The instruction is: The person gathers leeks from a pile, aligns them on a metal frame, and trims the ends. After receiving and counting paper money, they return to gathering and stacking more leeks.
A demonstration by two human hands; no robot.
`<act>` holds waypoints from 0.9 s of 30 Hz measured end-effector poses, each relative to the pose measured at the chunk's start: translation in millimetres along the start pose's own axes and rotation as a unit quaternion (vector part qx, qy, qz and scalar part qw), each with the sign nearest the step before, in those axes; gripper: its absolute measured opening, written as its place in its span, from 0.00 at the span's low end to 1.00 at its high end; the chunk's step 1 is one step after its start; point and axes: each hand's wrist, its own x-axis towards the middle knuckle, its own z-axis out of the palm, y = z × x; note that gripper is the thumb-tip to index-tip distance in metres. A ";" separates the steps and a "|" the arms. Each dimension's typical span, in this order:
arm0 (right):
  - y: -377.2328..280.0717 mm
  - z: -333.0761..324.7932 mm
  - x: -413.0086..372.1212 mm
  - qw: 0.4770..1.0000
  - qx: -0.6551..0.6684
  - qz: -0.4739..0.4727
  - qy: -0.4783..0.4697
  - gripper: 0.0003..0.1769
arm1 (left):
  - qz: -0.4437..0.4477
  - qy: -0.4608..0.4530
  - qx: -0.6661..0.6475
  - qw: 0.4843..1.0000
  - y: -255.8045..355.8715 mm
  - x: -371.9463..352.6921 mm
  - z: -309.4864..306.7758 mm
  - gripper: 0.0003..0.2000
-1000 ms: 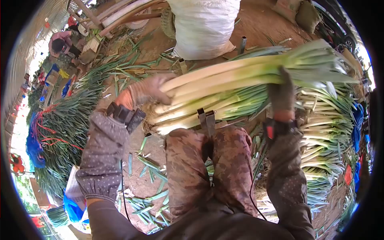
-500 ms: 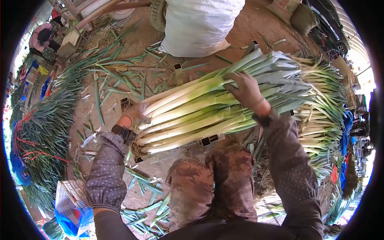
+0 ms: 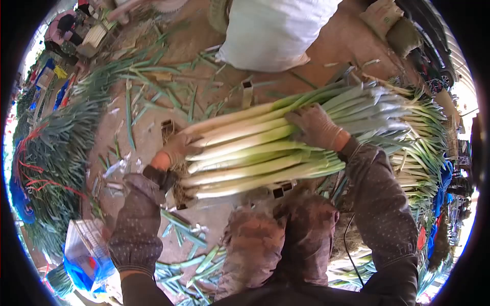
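Note:
A broad bundle of leeks (image 3: 250, 149) lies across the middle of the head view, on a low metal frame (image 3: 247, 94) whose square posts stick out around it. White stems and roots point left, green leaves right. My left hand (image 3: 181, 148), gloved, is closed round stems at the upper left, close to the root end. Farther right, my gloved right hand (image 3: 314, 125) curls over the stalks where white turns green, pressing on the top of the bundle. The undersides of both hands' fingers are partly hidden.
More leeks (image 3: 421, 153) are heaped at the right, and a long pile of green-leaved ones (image 3: 66, 158) runs down the left. A large white sack (image 3: 275, 35) stands ahead. A plastic basket (image 3: 84, 242) sits lower left. Another person (image 3: 61, 30) bends at the upper left.
The camera view has shifted, so the surroundings sit farther right. Against them, my right hand has come left and nearer me along the leeks. The bundle lies a little flatter across the view.

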 end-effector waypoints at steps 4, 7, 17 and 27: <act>21.3 -21.2 24.7 0.987 0.095 0.067 -0.112 0.24 | 0.017 0.108 0.498 0.860 30.2 0.5 9.9 0.20; 20.5 -20.2 38.6 0.973 0.116 0.098 -0.176 0.25 | 0.020 0.162 0.604 0.780 54.9 -14.1 24.9 0.13; 2.4 -69.3 48.1 0.989 -0.063 0.050 -0.120 0.22 | -0.047 0.181 0.709 0.680 46.5 25.7 13.5 0.07; 37.8 46.6 92.4 0.985 -0.024 0.056 -0.163 0.23 | -0.105 0.174 0.709 0.675 15.9 59.9 4.4 0.10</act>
